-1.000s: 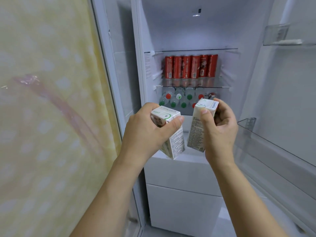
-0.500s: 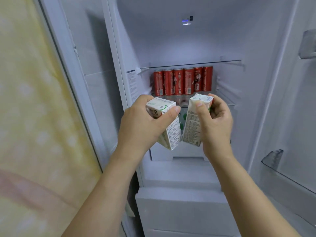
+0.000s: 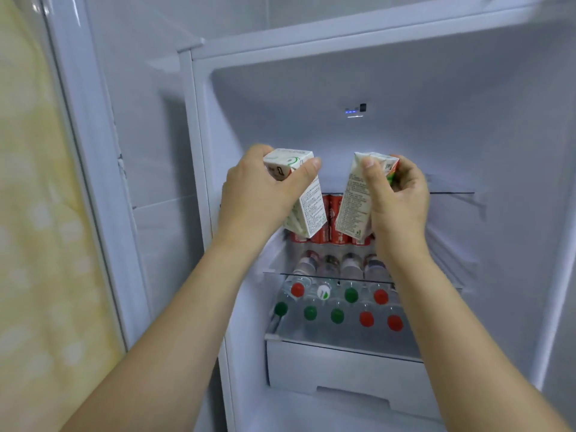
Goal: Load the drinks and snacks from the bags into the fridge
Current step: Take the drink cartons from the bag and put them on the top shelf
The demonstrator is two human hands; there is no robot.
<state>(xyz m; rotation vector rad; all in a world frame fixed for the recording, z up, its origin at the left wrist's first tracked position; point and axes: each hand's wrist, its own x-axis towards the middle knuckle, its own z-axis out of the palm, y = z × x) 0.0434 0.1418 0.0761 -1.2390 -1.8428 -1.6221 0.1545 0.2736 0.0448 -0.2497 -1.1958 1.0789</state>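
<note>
My left hand (image 3: pixel 258 191) grips a small white drink carton (image 3: pixel 308 210) with green print, tilted, top toward the left. My right hand (image 3: pixel 399 198) grips a second white carton (image 3: pixel 352 207), also tilted, its top leaning right. Both cartons are raised in front of the open fridge (image 3: pixel 343 88), at the level of the top glass shelf (image 3: pixel 452 192). Behind them a row of red cans (image 3: pixel 330 235) stands on the shelf below, mostly hidden by the cartons and hands.
Under the cans, water bottles (image 3: pixel 336 307) with red, green and white caps lie on two lower levels. A white drawer (image 3: pixel 343 369) sits beneath them. A yellowish patterned wall (image 3: pixel 37 244) fills the left.
Both hands have risen with the cartons and moved apart. The view has tilted up and closer, so the upper fridge compartment now fills the frame.
</note>
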